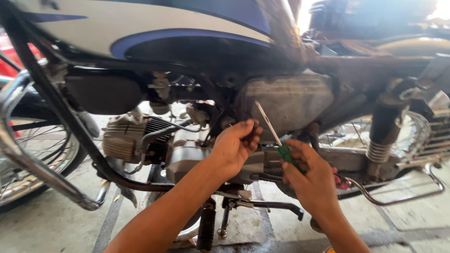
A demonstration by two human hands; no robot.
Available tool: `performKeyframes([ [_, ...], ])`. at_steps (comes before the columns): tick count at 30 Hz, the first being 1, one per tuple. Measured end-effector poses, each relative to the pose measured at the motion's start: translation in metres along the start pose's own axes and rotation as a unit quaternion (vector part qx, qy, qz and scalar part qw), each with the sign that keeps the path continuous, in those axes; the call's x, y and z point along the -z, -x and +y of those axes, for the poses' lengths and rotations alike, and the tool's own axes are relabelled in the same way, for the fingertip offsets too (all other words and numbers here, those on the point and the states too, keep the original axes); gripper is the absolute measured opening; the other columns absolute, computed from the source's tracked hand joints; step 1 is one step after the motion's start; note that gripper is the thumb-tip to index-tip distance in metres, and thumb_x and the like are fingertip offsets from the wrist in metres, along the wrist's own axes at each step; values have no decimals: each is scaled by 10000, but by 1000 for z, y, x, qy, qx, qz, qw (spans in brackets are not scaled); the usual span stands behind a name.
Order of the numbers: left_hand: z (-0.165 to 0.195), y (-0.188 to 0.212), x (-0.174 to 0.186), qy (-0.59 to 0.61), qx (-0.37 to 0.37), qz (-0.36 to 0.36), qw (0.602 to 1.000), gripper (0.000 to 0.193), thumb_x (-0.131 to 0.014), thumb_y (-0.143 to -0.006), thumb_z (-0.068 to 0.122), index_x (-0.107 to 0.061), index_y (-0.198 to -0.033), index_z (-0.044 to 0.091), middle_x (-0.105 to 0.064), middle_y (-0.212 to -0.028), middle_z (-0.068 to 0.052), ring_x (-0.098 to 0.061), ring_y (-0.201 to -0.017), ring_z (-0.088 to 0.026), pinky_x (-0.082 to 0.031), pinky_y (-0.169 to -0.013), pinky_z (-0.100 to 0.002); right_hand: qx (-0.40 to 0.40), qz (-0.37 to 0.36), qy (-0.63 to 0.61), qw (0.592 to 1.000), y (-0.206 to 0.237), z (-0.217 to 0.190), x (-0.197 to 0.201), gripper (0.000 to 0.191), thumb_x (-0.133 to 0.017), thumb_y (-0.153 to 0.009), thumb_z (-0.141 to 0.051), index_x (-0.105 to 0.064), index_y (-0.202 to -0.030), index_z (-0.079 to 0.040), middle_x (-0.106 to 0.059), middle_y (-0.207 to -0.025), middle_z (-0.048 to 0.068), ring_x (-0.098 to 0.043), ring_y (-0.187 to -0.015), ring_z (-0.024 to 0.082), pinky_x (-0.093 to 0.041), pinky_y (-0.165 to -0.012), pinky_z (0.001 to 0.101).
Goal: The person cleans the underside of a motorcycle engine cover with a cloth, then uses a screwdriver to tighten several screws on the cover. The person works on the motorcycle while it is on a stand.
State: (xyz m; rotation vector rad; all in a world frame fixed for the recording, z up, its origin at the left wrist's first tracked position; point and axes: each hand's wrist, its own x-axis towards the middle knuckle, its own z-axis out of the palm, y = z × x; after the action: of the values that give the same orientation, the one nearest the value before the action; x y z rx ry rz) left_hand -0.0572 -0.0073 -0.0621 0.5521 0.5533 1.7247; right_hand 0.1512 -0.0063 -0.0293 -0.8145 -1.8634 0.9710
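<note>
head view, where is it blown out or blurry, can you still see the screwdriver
Head view: glare burns out the top right; the frame tube near the lens is blurred; the screwdriver in the right hand stays sharp, wide-angle bend at edges.

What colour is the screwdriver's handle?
Green, seen in the head view: screwdriver in the right hand.

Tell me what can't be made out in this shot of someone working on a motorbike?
- What the left hand pinches: hidden by its own curled fingers, head view.
- The screwdriver handle's full shape: mostly covered by the right hand; only a bit of green shows.
- The fuel tank top: cut off by the upper edge.
- The front wheel: cut off at the left edge.
- The area above the rear spring: blurred and glare-washed.
</note>
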Motion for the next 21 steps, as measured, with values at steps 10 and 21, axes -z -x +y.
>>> performKeyframes([
  [10, 10, -13, -2, 50, -6, -2, 999, 138, -543, -1042, 178, -622, -1005, 70, -741, -1020, -75, -441, -530, -53, -328, -446, -201, 34, 57, 213, 975, 22, -17, -2, 408, -717, -851, -118, -716, -1257, -69, -833, -983, 55, -760, -811, 141, -502, -846, 248],
  [21, 24, 1, -11, 19, 4, 2, 1000, 146, -476, -1047, 198, -571, -1094, 98, -756, -1154, -58, -337, -413, -42, -268, -394, -211, -67, 29, 55, 996, 18, 3, 4, 423, -686, -884, -77, -704, -1307, -69, -751, -790, 81, -547, -555, 77, -433, -499, 231],
])
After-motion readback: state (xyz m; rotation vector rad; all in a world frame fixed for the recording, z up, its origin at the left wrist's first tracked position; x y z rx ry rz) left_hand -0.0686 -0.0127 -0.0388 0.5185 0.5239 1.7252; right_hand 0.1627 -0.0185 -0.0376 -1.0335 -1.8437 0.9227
